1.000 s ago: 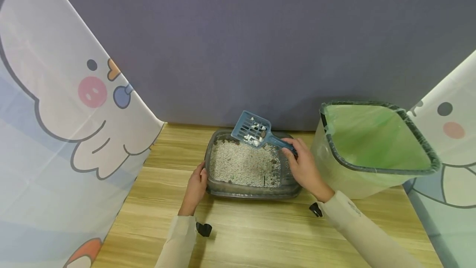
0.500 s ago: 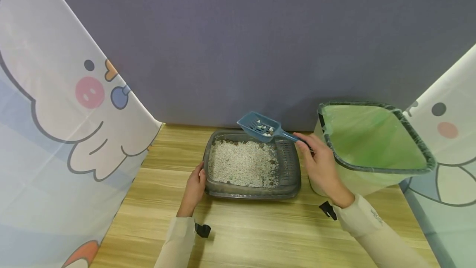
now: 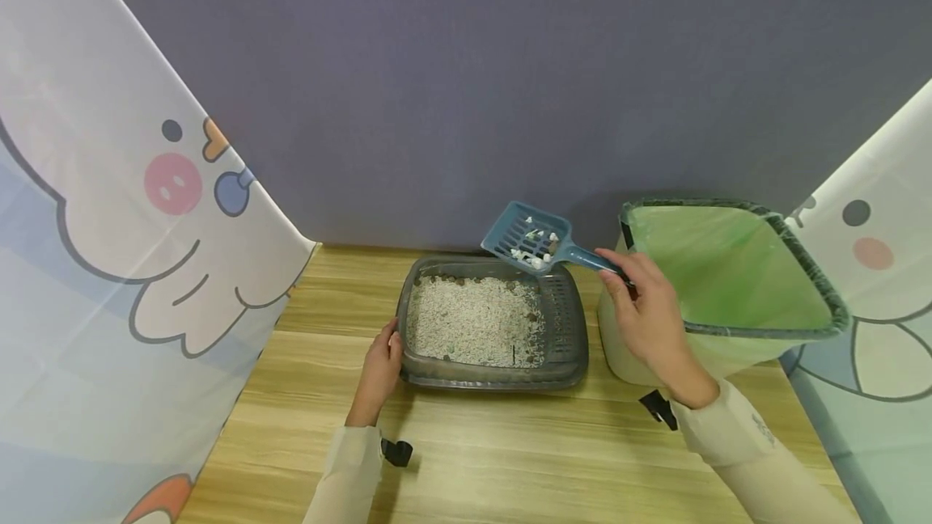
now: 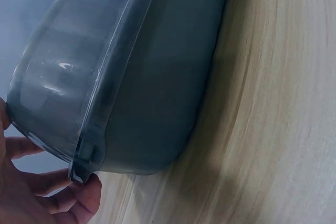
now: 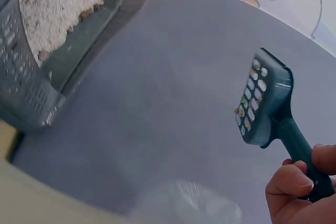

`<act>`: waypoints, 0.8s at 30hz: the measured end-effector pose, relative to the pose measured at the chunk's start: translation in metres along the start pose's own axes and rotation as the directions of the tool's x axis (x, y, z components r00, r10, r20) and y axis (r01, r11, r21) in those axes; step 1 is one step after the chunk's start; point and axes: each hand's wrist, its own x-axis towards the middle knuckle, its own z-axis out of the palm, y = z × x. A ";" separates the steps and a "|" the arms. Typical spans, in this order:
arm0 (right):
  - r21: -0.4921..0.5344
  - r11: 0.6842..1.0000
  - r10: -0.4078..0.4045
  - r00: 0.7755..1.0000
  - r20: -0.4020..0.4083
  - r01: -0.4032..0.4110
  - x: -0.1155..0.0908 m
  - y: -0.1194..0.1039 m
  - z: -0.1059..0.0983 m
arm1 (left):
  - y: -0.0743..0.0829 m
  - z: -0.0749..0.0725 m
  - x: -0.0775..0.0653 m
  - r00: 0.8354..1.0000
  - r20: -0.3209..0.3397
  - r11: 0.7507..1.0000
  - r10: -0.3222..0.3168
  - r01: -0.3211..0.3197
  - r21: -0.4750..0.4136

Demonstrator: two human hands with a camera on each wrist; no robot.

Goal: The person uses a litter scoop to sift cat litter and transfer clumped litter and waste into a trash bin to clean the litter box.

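A blue slotted litter scoop (image 3: 527, 238) hangs above the far right part of the litter box, with white bits and a brown clump on it. Its handle is gripped by my right hand (image 3: 651, 318); in the right wrist view, thumb and fingers wrap the scoop's handle (image 5: 304, 153). The grey litter box (image 3: 495, 377) holds pale litter (image 3: 473, 322) with brown clumps along its far and right sides. My left hand (image 3: 380, 366) holds the box's left rim; in the left wrist view its fingers (image 4: 86, 198) curl under the rim's corner.
Right of the box stands a bin (image 3: 772, 333) with a dark rim and a green liner. A grey wall panel (image 3: 466, 103) closes the back of the wooden table (image 3: 510, 459). Printed cartoon sheets (image 3: 95, 249) hang at both sides.
My right hand has moved right with the loaded scoop, away from the litter and toward the bin. The scoop tilted on the way and is flatter again. My left hand stays at the box.
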 end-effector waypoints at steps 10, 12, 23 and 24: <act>0.003 0.998 0.061 0.952 -0.299 -0.063 -0.011 0.016 -0.068 | -0.002 0.000 0.000 1.000 -0.001 1.000 -0.007 0.007 -0.008; -0.028 0.993 0.099 0.925 -0.368 -0.117 -0.018 0.020 -0.082 | -0.002 0.000 0.001 1.000 0.003 1.000 -0.009 0.009 -0.009; -0.249 0.931 0.096 0.839 -0.535 -0.266 -0.047 0.062 -0.118 | -0.004 -0.001 0.002 0.999 0.017 0.999 -0.043 0.043 -0.017; -0.238 0.936 0.090 0.832 -0.548 -0.258 -0.048 0.064 -0.118 | -0.004 -0.001 0.002 0.999 0.025 0.999 -0.047 0.048 -0.018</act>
